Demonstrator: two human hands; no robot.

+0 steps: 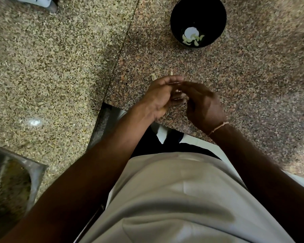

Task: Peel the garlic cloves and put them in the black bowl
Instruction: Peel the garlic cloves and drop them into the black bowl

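Your left hand (162,95) and right hand (200,104) are meeting near the granite counter's (253,81) front edge, fingers curling together, seemingly pinching a hidden clove. Several peeled cloves (191,39) are already lying in the black bowl (216,20) toward the far edge; garlic scraps (153,76) are sitting just beyond your fingers.

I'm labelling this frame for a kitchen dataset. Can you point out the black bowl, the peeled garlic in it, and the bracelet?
black bowl (216,13): head view, bare inner wall on the right.
peeled garlic (196,43): head view, a clove at the bowl's bottom.
bracelet (218,127): head view, the thin cord across the right wrist.
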